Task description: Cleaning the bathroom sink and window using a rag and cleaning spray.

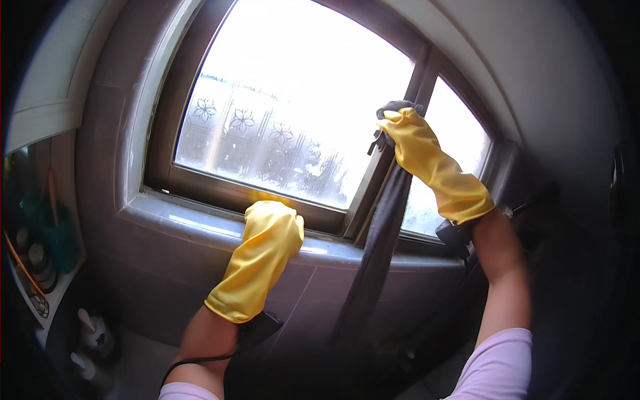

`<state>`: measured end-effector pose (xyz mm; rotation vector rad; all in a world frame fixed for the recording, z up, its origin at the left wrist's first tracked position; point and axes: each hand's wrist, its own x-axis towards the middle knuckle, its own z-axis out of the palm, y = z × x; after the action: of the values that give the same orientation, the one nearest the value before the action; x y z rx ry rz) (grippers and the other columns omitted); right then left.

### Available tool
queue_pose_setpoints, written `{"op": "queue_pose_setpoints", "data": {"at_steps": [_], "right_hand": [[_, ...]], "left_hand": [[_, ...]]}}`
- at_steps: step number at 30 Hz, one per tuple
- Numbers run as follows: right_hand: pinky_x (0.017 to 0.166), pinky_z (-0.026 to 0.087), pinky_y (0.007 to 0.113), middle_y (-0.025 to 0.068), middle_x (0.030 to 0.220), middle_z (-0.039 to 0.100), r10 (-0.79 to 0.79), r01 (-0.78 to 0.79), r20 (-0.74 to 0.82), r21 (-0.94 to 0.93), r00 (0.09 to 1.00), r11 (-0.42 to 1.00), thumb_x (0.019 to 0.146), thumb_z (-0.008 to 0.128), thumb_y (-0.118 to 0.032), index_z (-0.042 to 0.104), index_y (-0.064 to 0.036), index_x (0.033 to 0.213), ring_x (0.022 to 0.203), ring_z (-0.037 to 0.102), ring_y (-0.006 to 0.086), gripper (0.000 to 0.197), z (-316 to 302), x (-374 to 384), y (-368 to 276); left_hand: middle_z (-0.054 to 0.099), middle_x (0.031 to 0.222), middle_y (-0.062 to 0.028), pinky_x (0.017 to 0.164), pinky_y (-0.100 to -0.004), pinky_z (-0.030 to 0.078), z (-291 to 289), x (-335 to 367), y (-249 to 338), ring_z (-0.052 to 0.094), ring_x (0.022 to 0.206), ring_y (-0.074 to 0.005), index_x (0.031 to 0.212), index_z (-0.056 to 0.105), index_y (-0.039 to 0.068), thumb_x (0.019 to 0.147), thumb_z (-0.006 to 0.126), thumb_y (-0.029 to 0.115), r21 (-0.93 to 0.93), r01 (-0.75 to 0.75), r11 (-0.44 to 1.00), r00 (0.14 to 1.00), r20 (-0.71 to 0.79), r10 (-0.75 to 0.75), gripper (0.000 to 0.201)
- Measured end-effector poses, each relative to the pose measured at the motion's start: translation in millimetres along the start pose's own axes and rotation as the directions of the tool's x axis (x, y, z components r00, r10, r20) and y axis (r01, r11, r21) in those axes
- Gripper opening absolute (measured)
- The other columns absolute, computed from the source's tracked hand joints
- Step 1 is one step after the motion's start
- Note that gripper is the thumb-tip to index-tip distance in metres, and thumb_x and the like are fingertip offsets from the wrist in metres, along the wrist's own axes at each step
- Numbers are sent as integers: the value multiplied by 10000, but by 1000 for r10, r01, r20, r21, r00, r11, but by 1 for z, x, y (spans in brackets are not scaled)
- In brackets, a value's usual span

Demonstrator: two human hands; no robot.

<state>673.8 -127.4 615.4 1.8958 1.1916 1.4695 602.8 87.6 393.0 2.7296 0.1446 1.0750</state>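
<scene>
The dark cloth [387, 227] hangs below the right hand [403, 124], which clamps its bunched top at the window frame [365, 197]; the left hand's [272, 223] closure cannot be told.

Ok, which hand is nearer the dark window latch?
Right. The right hand, holding a dark cloth, is just above and beside the latch; the left hand is farther off, lower left, at the bottom window frame.

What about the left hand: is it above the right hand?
No, the right hand grips a dark cloth higher up the window frame than the left hand.
</scene>
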Motion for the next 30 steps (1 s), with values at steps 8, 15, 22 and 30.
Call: {"op": "queue_pose_setpoints", "data": {"at_steps": [8, 15, 22, 30], "right_hand": [[805, 505, 441, 130, 951, 649, -52, -13, -467, -136, 883, 991, 913, 544, -60, 640, -93, 940, 860, 618, 356, 106, -14, 60, 134], [1090, 435, 415, 127, 1370, 598, 79, -183, -409, -223, 909, 958, 874, 485, 62, 647, -162, 1277, 1256, 536, 401, 489, -7, 63, 145], [1130, 381, 473, 126, 1360, 607, 58, -42, -172, 94, 983, 995, 761, 544, 82, 586, -84, 1353, 1293, 508, 399, 617, 26, -64, -25], [1168, 370, 386, 103, 1520, 454, 7, -135, -411, -284, 912, 949, 878, 465, 83, 356, -137, 1529, 1365, 469, 306, 696, 7, -11, 144]], "left_hand": [[698, 745, -147, 805, -445, 509, -3, -2, 11, 682, 797, -328, 734, 724, 58, 916, 547, 328, -48, -54, 997, 997, -50, 52, 371], [680, 707, -157, 774, -445, 508, -2, 0, 7, 670, 753, -335, 696, 715, 40, 899, 564, 326, -90, -89, 992, 989, -125, 77, 383], [687, 721, -157, 761, -443, 513, 2, -1, 0, 671, 743, -332, 720, 724, 45, 898, 572, 334, -23, -46, 999, 995, -94, 44, 372], [685, 722, -155, 762, -449, 512, 1, -3, 13, 668, 744, -338, 696, 707, 48, 889, 578, 321, -11, -80, 997, 984, -158, 77, 359]]}}
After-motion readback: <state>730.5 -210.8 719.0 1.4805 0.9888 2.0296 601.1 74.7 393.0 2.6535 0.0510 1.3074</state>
